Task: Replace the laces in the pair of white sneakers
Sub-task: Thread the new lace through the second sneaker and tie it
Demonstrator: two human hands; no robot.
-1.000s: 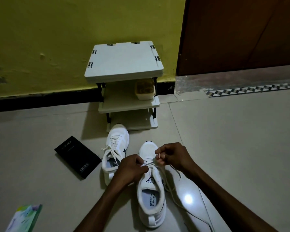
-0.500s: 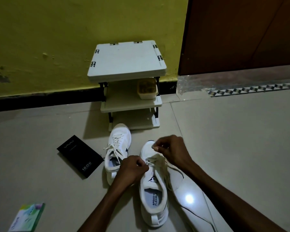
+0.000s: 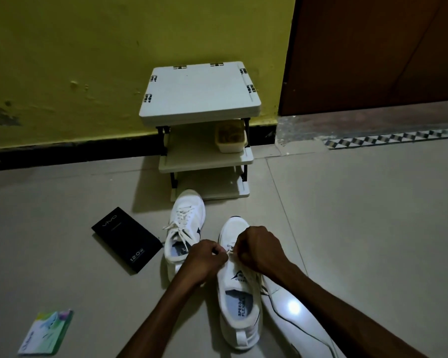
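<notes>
Two white sneakers lie on the tiled floor, toes pointing away from me. The right sneaker is nearest, its insole printed with text. My left hand and my right hand meet over its eyelets, and each pinches the white lace between curled fingers. A loose end of the lace trails right across the floor. The left sneaker stands beside it, laced, with its lace ends loose.
A black phone box lies left of the sneakers. A small green packet sits near the bottom left. A white three-tier rack stands against the yellow wall, holding a small tub. A brown door is at the right.
My right hand has come back down from the toe end to the eyelets, closing in on my left hand. My left hand has stayed on the lace.
</notes>
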